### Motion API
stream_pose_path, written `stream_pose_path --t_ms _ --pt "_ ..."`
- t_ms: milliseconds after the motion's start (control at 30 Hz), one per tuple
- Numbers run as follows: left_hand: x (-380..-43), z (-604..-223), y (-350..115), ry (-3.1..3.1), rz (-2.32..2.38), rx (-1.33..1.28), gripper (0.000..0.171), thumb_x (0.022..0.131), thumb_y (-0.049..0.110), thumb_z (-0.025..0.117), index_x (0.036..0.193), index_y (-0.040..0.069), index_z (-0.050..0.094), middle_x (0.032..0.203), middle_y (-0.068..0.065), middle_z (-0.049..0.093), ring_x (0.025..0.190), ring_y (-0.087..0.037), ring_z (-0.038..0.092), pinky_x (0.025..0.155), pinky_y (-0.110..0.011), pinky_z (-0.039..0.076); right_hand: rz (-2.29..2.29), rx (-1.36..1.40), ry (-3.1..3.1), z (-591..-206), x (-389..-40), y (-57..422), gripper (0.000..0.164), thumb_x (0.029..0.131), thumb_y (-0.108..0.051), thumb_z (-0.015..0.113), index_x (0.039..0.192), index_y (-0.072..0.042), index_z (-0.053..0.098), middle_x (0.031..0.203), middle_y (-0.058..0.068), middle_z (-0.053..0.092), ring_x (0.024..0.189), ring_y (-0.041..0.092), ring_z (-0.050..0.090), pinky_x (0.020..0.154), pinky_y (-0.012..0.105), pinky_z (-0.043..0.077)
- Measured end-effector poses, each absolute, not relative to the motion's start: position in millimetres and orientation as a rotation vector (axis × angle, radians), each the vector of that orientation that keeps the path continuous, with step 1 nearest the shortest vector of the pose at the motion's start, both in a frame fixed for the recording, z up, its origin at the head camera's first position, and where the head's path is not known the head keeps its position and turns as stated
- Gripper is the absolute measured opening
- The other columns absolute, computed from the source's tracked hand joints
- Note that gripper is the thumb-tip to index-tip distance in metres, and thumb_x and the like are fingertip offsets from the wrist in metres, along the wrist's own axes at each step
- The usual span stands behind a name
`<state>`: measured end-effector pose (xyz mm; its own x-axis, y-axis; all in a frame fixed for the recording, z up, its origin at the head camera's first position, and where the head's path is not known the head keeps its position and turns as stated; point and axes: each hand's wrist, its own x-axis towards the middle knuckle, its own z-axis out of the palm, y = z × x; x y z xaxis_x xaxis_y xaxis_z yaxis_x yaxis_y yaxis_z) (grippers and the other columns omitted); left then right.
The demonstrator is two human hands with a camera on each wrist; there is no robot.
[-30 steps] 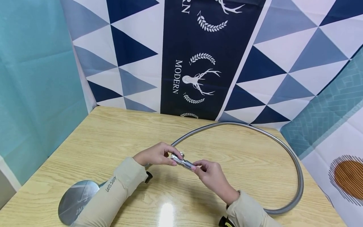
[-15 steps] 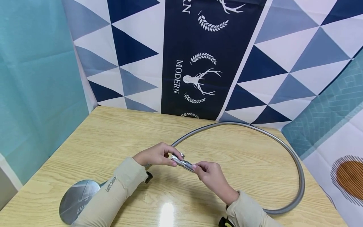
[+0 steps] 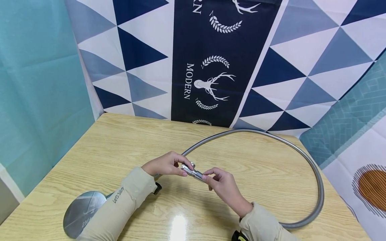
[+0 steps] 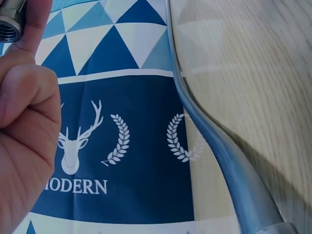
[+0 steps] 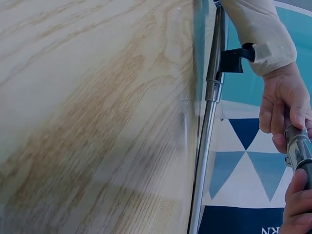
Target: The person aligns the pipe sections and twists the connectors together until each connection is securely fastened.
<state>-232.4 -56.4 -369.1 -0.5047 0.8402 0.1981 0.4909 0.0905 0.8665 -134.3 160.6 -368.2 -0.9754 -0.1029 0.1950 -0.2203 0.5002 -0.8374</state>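
A short chrome pipe fitting with a small side outlet is held up over the table between both hands. My left hand pinches its left part between thumb and fingers. My right hand pinches the right end, a slim ridged sleeve, with thumb and fingertips. In the left wrist view, a threaded opening of the fitting shows beside the left hand. The right wrist view has the left hand above the right hand, both on the fitting.
A round shower head lies at the left front, its handle mostly hidden by my left sleeve. A grey metal shower hose loops over the back and right of the wooden table. Patterned cloth hangs behind.
My right fingertips have shifted slightly left along the fitting's sleeve and changed their hold. The left hand, hose and shower head stay in place.
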Motion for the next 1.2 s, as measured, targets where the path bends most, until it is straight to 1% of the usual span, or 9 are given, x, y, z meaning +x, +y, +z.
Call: stream_pose_path --t_ms 100,200,400,533,733,900,1067,1200 --pt "-233.2 -370.3 -56.8 2.026 1.384 1.32 0.019 0.085 -0.004 0.066 0.103 -0.008 0.067 0.112 -0.021 0.065 0.061 -0.01 0.039 0.054 -0.02 0.034 1.461 0.331 -2.604 -370.5 -135.0 160.8 0.013 0.077 -0.004 0.078 0.087 0.001 0.071 0.066 0.007 0.066 0.051 0.004 0.05 0.046 0.02 0.039" --pt "-233.5 -370.0 -56.7 2.024 1.385 1.337 0.018 0.085 -0.004 0.066 0.103 -0.008 0.067 0.11 -0.021 0.066 0.064 -0.013 0.041 0.055 -0.02 0.034 1.433 0.366 -2.597 -371.8 -135.3 160.7 0.016 0.073 0.0 0.08 0.086 0.003 0.071 0.071 0.009 0.069 0.055 0.004 0.053 0.048 0.019 0.042" --pt "-233.8 -368.9 -56.7 2.019 1.385 1.355 0.018 0.086 -0.003 0.066 0.103 -0.008 0.067 0.109 -0.019 0.066 0.066 -0.015 0.043 0.055 -0.02 0.035 1.428 0.386 -2.568 -370.7 -135.0 159.9 0.015 0.074 0.006 0.078 0.088 0.006 0.072 0.081 0.016 0.071 0.059 0.003 0.055 0.049 0.018 0.044" --pt "-233.6 -368.7 -56.6 2.03 1.378 1.345 0.018 0.085 -0.004 0.067 0.103 -0.008 0.067 0.11 -0.019 0.066 0.063 -0.015 0.041 0.055 -0.02 0.034 1.449 0.372 -2.571 -368.7 -134.3 159.8 0.014 0.075 0.004 0.077 0.088 0.007 0.072 0.084 0.017 0.071 0.062 0.005 0.058 0.05 0.019 0.046" --pt "-233.3 -368.4 -56.1 2.033 1.375 1.324 0.018 0.085 -0.004 0.067 0.103 -0.006 0.068 0.109 -0.018 0.066 0.063 -0.019 0.041 0.055 -0.019 0.034 1.466 0.364 -2.568 -367.8 -134.1 159.7 0.014 0.076 0.002 0.077 0.088 0.007 0.072 0.086 0.017 0.071 0.064 0.006 0.06 0.051 0.019 0.047" --pt "-233.5 -369.8 -57.0 2.035 1.366 1.316 0.019 0.085 -0.004 0.067 0.104 -0.006 0.068 0.109 -0.016 0.067 0.064 -0.016 0.041 0.055 -0.019 0.034 1.482 0.392 -2.567 -372.0 -135.2 158.8 0.012 0.077 0.004 0.076 0.087 0.008 0.071 0.087 0.02 0.071 0.061 0.004 0.057 0.05 0.019 0.045" --pt "-232.4 -371.9 -58.4 2.028 1.363 1.305 0.019 0.085 -0.004 0.067 0.104 -0.006 0.068 0.109 -0.016 0.067 0.063 -0.017 0.04 0.055 -0.019 0.033 1.484 0.427 -2.571 -374.4 -135.8 159.2 0.012 0.077 0.006 0.075 0.087 0.009 0.071 0.085 0.02 0.07 0.061 0.003 0.057 0.05 0.019 0.046" --pt "-231.3 -372.3 -59.3 2.024 1.368 1.295 0.02 0.086 -0.004 0.066 0.105 -0.006 0.067 0.11 -0.017 0.066 0.059 -0.011 0.037 0.054 -0.019 0.033 1.475 0.426 -2.589 -372.7 -136.8 159.7 0.012 0.077 0.005 0.075 0.087 0.009 0.071 0.083 0.018 0.071 0.06 0.002 0.056 0.049 0.018 0.044"
